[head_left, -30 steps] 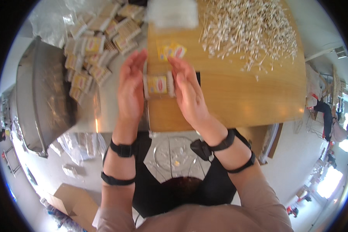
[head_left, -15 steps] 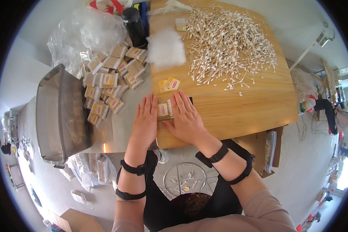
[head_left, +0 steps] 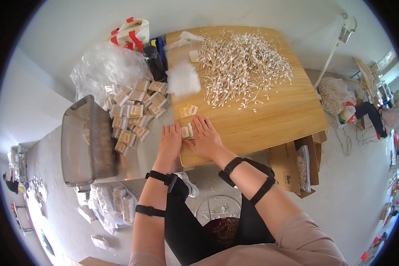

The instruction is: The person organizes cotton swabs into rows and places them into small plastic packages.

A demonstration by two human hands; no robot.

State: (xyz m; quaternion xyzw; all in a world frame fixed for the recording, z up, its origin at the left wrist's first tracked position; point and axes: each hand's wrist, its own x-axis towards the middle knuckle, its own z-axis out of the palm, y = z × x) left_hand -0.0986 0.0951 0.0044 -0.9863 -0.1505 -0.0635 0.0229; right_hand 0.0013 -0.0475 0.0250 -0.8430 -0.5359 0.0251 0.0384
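Head view: your left hand (head_left: 170, 144) and right hand (head_left: 205, 138) lie palm-down near the front left corner of the light wood table (head_left: 275, 124), fingers straight and unclenched, flanking 1 small clear-plastic packet of cotton swabs with a yellow-and-white label (head_left: 187, 131). Packet's flat on the wood, between your 2 hands. Small yellow cards (head_left: 188, 111) sit just beyond it; loose white-tipped swabs (head_left: 244, 66) heap farther back. To your left: piled filled packets (head_left: 135, 111), then a grey translucent plastic bin (head_left: 78, 146).

Beige short-sleeved top (head_left: 261, 256), black trousers (head_left: 185, 228), black forearm straps (head_left: 150, 210)
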